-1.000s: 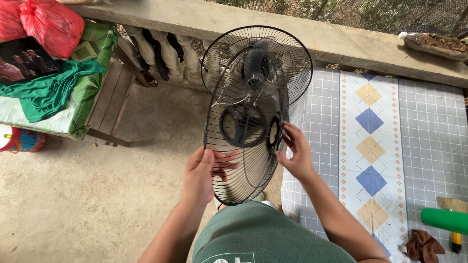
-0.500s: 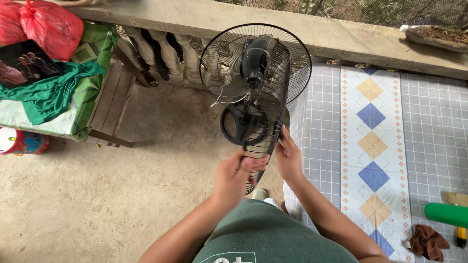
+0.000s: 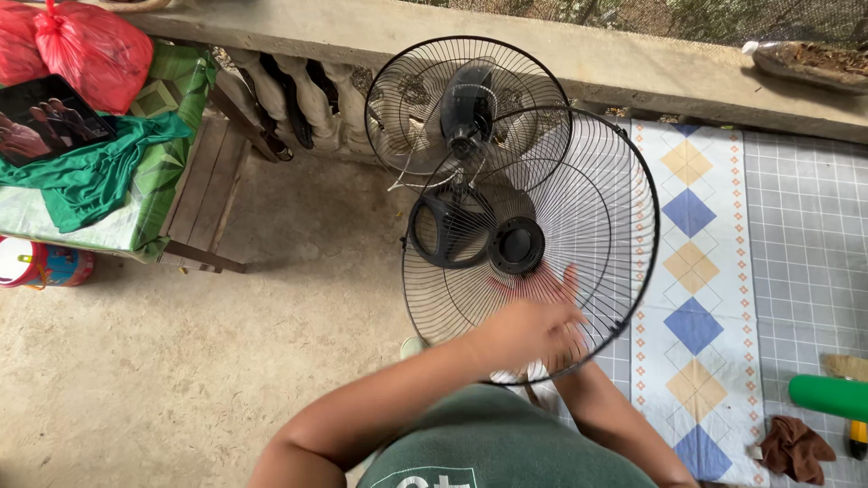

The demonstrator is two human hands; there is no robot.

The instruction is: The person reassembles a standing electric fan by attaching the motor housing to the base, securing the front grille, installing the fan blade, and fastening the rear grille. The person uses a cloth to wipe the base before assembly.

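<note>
A black pedestal fan stands on the concrete floor, with its rear grille (image 3: 402,99) and motor (image 3: 467,108) near the balustrade and its round base (image 3: 445,230) below. The loose front grille (image 3: 619,194) is held flat towards me, its round centre cap (image 3: 516,245) in the middle. My left hand (image 3: 533,333), blurred, reaches across my body and grips the grille's lower part, fingers spread along the wires. My right forearm (image 3: 615,425) rises under it. The right hand itself is hidden behind the left hand and the grille.
A stone balustrade (image 3: 307,99) and ledge run along the back. At the left a wooden bench (image 3: 203,194) carries a green cloth (image 3: 86,176) and red bags (image 3: 90,45). A patterned mat (image 3: 778,235) lies at the right with a green tube (image 3: 827,396) and brown rag (image 3: 791,447).
The front grille has swung from edge-on to flat and shifted right over the mat. My left hand has crossed rightward to its lower rim, and my right hand has slipped out of sight.
</note>
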